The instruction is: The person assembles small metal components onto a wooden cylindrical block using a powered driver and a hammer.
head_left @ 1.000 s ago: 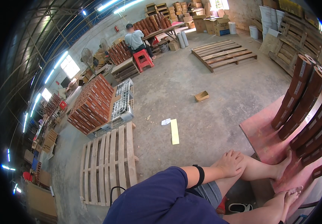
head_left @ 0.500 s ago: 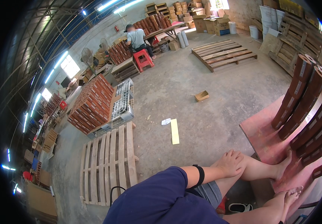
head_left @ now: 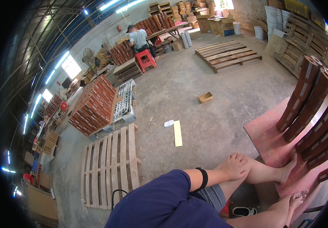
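My left hand [head_left: 235,166] lies over my bent left knee, fingers laid along it and holding nothing. A black band circles that forearm near the elbow. At the lower right, my right hand [head_left: 294,203] is beside my lower leg and foot; I cannot make out its fingers well. My left foot [head_left: 290,169] rests on a red tabletop [head_left: 262,125]. On this top stand several tall stacks of dark brown tubes [head_left: 299,98] with small pale labels, close to my feet.
A slatted wooden pallet [head_left: 110,167] lies on the left, with stacked brown pieces [head_left: 93,104] behind it. Another pallet [head_left: 228,55] is farther off. A yellow strip [head_left: 177,133] and a small open carton [head_left: 205,97] lie on the floor. A person [head_left: 138,40] sits on a red stool [head_left: 146,60].
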The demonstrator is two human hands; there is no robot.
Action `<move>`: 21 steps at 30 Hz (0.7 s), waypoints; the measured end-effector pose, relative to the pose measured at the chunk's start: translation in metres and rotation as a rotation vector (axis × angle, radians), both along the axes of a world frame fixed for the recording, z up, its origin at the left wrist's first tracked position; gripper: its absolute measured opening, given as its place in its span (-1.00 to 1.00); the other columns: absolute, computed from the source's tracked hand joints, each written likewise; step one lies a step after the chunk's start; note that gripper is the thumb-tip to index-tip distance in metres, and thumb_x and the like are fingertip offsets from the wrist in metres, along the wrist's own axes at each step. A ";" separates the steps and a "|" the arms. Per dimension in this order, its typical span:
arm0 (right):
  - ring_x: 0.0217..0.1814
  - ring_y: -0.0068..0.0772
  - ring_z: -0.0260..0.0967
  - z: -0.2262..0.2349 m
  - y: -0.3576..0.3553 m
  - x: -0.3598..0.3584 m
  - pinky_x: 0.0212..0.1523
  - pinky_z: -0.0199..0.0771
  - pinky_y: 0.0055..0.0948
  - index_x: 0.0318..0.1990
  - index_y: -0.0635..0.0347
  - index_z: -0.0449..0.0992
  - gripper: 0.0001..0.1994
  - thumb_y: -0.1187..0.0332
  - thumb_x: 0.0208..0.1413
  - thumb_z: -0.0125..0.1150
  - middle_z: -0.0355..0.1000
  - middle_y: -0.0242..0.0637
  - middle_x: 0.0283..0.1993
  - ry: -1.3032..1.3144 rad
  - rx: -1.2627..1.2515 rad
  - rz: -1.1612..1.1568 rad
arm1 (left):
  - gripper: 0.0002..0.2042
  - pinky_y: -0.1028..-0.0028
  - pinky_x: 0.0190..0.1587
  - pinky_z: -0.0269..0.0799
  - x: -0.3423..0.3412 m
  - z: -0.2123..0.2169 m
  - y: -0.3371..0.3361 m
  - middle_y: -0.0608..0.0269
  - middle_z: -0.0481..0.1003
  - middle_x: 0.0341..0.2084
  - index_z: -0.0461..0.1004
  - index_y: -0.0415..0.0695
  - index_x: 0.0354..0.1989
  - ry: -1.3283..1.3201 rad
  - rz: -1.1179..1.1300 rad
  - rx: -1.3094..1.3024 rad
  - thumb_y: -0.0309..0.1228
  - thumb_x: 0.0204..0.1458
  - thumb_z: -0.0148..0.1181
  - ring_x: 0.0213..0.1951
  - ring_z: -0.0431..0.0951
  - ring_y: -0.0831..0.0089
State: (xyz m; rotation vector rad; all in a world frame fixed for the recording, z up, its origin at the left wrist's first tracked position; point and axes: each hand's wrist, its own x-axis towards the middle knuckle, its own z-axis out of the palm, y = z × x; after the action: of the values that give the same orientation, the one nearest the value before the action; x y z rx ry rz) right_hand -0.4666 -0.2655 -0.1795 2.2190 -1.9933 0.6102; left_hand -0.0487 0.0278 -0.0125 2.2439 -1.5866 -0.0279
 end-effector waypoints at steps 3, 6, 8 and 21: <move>0.03 0.36 0.14 -0.012 -0.005 -0.007 0.08 0.21 -0.01 0.01 0.38 0.20 -0.40 0.21 -0.13 0.30 0.19 0.38 -0.06 0.036 -0.059 -0.045 | -0.49 0.09 0.02 0.21 0.000 0.000 0.000 0.07 0.26 0.04 0.36 -0.07 -0.01 -0.001 -0.007 -0.011 -0.14 -0.20 0.15 0.04 0.20 -0.03; 0.05 0.35 0.13 -0.017 -0.007 -0.013 0.10 0.20 -0.01 0.05 0.38 0.18 -0.37 0.20 -0.12 0.29 0.18 0.37 -0.04 -0.010 -0.089 -0.007 | -0.49 0.10 0.02 0.21 0.000 -0.001 -0.001 0.06 0.26 0.04 0.36 -0.07 -0.01 0.000 -0.011 -0.023 -0.15 -0.20 0.15 0.04 0.21 -0.03; 0.06 0.35 0.13 -0.010 -0.006 -0.007 0.12 0.18 -0.02 0.08 0.37 0.17 -0.35 0.21 -0.12 0.29 0.18 0.37 -0.03 -0.036 0.001 0.004 | -0.49 0.10 0.02 0.22 0.001 -0.002 0.001 0.06 0.26 0.04 0.36 -0.07 -0.02 0.001 -0.005 -0.021 -0.15 -0.20 0.15 0.04 0.21 -0.03; 0.18 0.31 0.06 0.010 0.002 0.004 0.19 0.14 -0.07 0.11 0.38 0.15 -0.34 0.21 -0.09 0.28 0.06 0.36 0.13 0.005 0.116 -0.061 | -0.49 0.11 0.00 0.22 0.000 0.000 0.001 0.08 0.26 0.03 0.35 -0.07 -0.02 -0.027 -0.008 -0.036 -0.15 -0.20 0.16 0.03 0.21 -0.01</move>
State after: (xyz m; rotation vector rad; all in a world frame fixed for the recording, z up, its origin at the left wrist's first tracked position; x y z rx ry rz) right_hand -0.4630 -0.2635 -0.1694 2.2106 -2.1362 0.4937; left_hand -0.0483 0.0286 -0.0127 2.2191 -1.5969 0.0284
